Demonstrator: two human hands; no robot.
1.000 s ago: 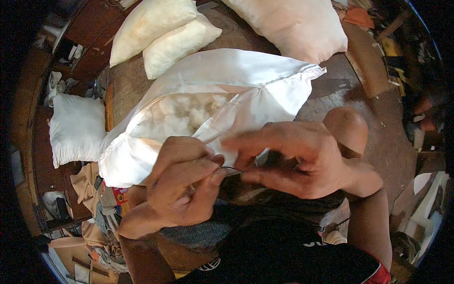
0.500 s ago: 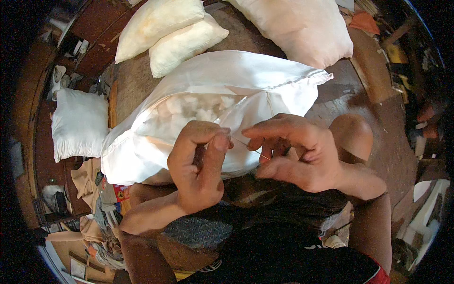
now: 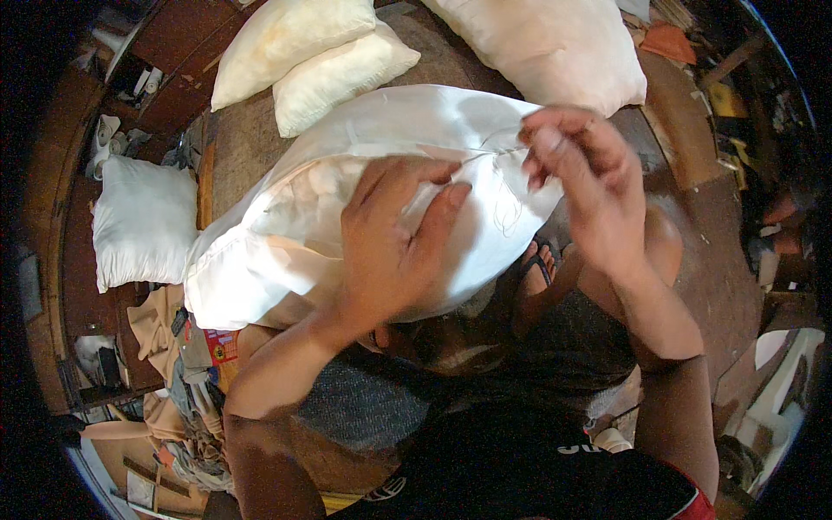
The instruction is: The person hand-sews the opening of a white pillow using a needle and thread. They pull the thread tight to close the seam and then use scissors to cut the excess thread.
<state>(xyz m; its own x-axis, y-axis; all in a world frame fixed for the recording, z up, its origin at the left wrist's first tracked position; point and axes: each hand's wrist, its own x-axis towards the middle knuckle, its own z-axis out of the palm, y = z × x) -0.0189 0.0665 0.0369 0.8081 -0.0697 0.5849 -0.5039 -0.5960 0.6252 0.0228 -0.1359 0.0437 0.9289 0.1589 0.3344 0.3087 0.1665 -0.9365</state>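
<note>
The left hand [image 3: 394, 243] lies flat on the white pillow [image 3: 286, 234] — the right hand [image 3: 581, 182] pinches a thread [image 3: 485, 156] — pulled taut.

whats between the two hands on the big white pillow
In the head view, a thin thread runs from the left hand, pressed on the white pillow, to the raised right hand; otherwise only pillow fabric.

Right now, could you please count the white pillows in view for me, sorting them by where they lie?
Pillow on the lap, under the left hand and right hand: 1
Pillows at the top: 3
Pillow at the left: 1
Total: 5
</note>
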